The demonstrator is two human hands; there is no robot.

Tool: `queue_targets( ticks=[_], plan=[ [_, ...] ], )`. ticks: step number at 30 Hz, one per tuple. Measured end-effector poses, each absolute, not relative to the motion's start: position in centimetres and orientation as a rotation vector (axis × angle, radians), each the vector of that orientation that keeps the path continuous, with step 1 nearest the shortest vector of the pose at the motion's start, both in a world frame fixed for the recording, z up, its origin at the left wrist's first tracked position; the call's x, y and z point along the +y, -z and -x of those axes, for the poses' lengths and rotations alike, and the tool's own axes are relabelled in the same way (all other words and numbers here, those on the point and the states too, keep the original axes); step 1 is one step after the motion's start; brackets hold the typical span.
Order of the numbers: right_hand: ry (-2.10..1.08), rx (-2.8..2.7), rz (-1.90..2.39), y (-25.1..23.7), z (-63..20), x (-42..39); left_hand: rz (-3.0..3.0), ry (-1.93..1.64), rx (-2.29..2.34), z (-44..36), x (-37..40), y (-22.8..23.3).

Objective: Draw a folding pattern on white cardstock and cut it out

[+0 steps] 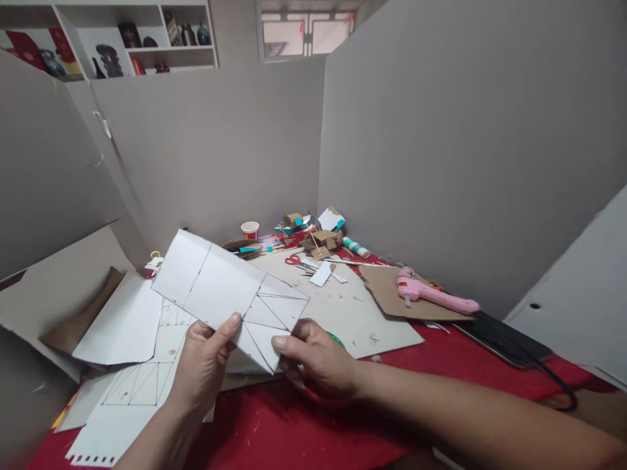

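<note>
Left hand (203, 365): pinches the card (230, 297) at its near edge, thumb on top.
Right hand (321, 362): closed on the card's near right corner, thumb on top.
Card: held above the tabletop (304, 424), tilted; white, ruled with pencil lines; looks light, fairly stiff, creasable, best held by the edges.
Glue gun (434, 295): farther right, on brown cardboard (386, 290).
</note>
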State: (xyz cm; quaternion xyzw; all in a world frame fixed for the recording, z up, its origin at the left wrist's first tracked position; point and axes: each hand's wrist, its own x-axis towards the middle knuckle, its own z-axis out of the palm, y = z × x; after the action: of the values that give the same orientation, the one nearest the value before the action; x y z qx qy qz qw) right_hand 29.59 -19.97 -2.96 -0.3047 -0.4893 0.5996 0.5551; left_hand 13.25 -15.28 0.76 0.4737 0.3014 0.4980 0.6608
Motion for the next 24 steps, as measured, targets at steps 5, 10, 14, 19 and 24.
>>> queue_targets(
  ticks=[5, 10, 14, 19, 24],
  plan=[
    [-1.340, -1.187, 0.698, 2.6, -29.1, -20.3, -1.062, -1.096, 0.682, -13.4, -15.5, 0.0],
    [-1.348, -1.309, 0.728, 2.7, -29.6, -20.3, -1.058, -1.142, 0.736, -13.2, -15.3, 0.2],
    [-1.372, -1.297, 0.727, 3.2, -29.8, -20.2, -1.058, -1.147, 0.759, -13.1, -15.3, 0.0],
    [-1.383, -1.266, 0.699, 3.7, -29.6, -20.0, -1.055, -1.143, 0.773, -13.0, -15.2, 0.0],
    [-1.396, -1.150, 0.683, 3.3, -29.3, -19.8, -1.042, -1.070, 0.707, -13.3, -15.2, -0.6]
  ],
)
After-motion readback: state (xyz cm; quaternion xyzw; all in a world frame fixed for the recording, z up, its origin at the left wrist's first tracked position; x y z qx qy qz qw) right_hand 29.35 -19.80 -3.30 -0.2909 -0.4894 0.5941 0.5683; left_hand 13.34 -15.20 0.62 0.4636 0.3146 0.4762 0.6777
